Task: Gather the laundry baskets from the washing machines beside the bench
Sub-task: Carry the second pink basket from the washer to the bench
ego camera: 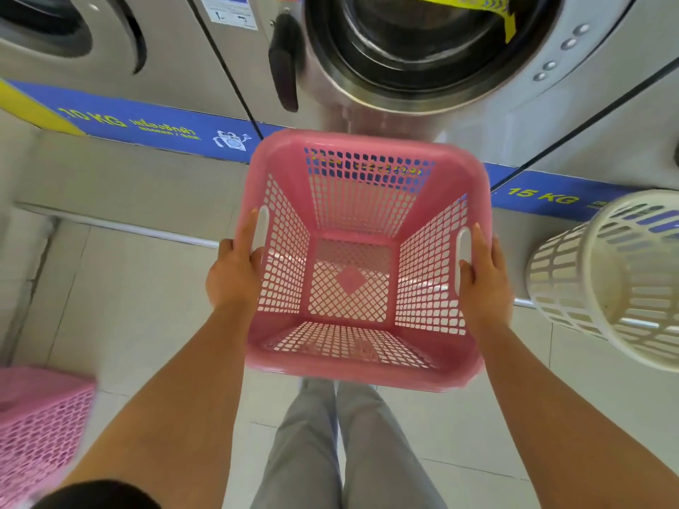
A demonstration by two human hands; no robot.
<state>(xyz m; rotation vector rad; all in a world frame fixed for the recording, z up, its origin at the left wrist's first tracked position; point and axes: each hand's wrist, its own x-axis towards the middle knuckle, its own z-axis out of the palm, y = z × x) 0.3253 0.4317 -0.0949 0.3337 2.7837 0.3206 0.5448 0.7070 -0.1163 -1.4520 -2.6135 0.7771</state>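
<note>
Head view: the left hand (pixel 235 277) and the right hand (pixel 483 279) are gripping the two side handles of an empty pink basket (pixel 362 347), fingers curled around its rim. The basket is hanging above the floor in front of a washing machine (pixel 422 49). A white basket (pixel 621 281) is sitting to its right, and another pink one (pixel 38 431) is sitting down at the left.

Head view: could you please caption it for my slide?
Both hands, left and right, hold an empty pink basket before a washing machine.
</note>
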